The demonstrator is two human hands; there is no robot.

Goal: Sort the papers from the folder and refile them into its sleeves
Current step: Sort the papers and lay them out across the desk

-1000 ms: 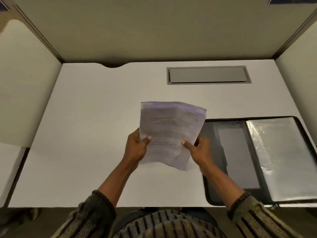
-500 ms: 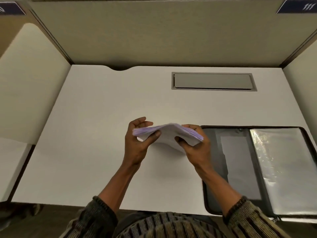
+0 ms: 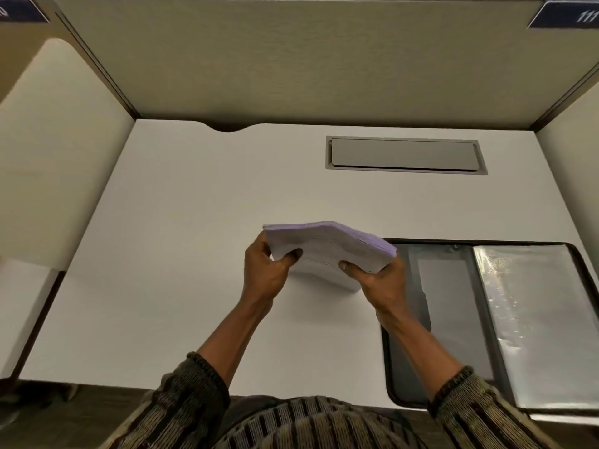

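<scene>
Closest to the person are the two striped sweater cuffs (image 3: 453, 384), and the bare arms reach forward from them over the white desk (image 3: 162, 254). The left hand (image 3: 265, 270) grips the left side of a thick stack of papers (image 3: 327, 251), with the thumb on the near face and the fingers tucked behind. The right hand (image 3: 379, 280) grips the stack's right lower corner the same way, so both hands are closed around the papers and neither one is free. The stack is held up between the hands, tipped so its top edge shows, and it bends a little in the middle. Its low edge is close to the desk, but it is hard to tell if it touches. Just to the right of the right hand lies the open folder (image 3: 418, 319), flat on the desk, and the right wrist passes over its left edge. The folder's shiny clear sleeves (image 3: 534, 319) are on its far right side and look empty. It seems all the papers are out and gathered up, so the sorting part is likely just starting and no refiling has been done yet. Next, one hand will probably have to let go and slide off the top sheet while the other holds the rest steady, with a soft touch so only one sheet comes away. Farther past the hands is a grey flap (image 3: 402, 154) set into the desk, and behind it stands the tan back wall (image 3: 291, 59).
</scene>
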